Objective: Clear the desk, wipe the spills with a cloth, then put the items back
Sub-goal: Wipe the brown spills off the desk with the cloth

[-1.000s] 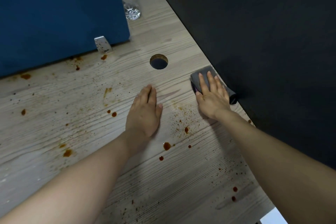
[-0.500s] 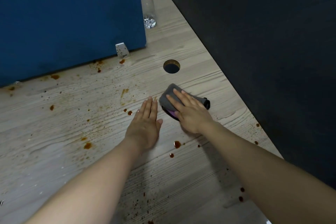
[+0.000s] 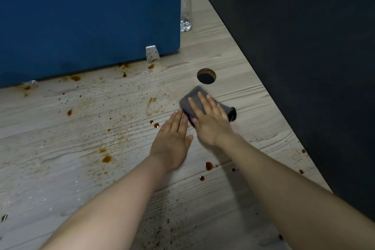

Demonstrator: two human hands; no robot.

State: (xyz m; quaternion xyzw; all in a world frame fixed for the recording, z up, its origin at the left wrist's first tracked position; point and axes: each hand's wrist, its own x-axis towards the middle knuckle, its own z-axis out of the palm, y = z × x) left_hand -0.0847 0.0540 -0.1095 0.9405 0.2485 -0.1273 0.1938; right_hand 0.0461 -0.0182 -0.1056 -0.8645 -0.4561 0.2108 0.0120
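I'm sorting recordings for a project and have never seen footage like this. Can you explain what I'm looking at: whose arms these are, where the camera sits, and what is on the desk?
There is no machine here. A person wears a wide-angle camera on the head, so you look down along their own two bare arms. The right hand presses flat on a folded grey cloth, wiping the wooden desk. The left hand lies flat on the desk beside it, holding nothing. Brown spills and fine specks dot the wood. Just beyond the cloth is a round cable hole. Behind stands a blue partition on a splattered metal foot, with a clear plastic bottle at its right edge.
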